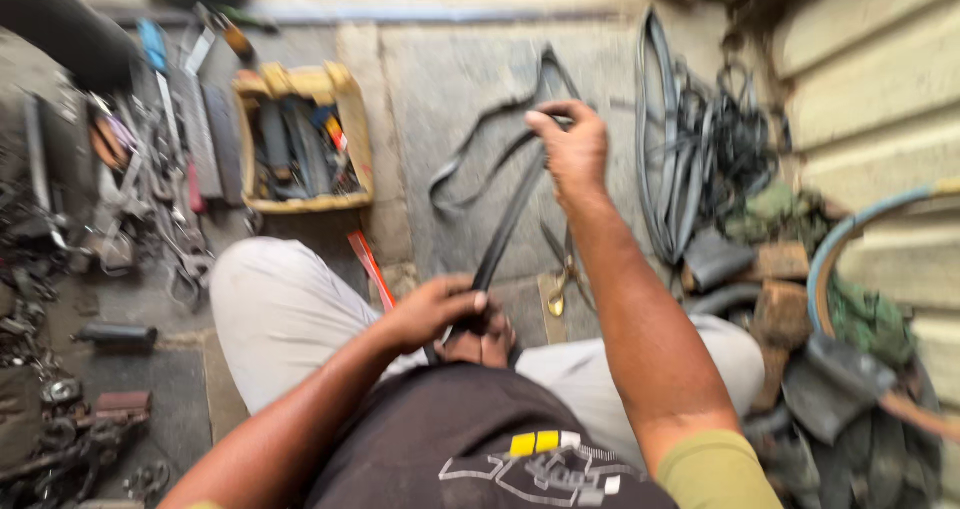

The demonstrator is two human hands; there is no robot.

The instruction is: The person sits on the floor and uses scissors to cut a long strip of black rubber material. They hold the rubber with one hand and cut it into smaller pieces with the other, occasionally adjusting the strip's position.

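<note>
Black rubber strip (510, 219) stretched between right hand (570, 149), left hand (435, 309)

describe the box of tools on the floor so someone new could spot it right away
Start at the grey concrete floor ahead of the seated person's knees and look to the upper left, beyond the left hand. There sits the shallow yellow wooden box, filled with dark metal tools. The tools around it lie loose on the floor; this is the only yellow-rimmed container.
</note>
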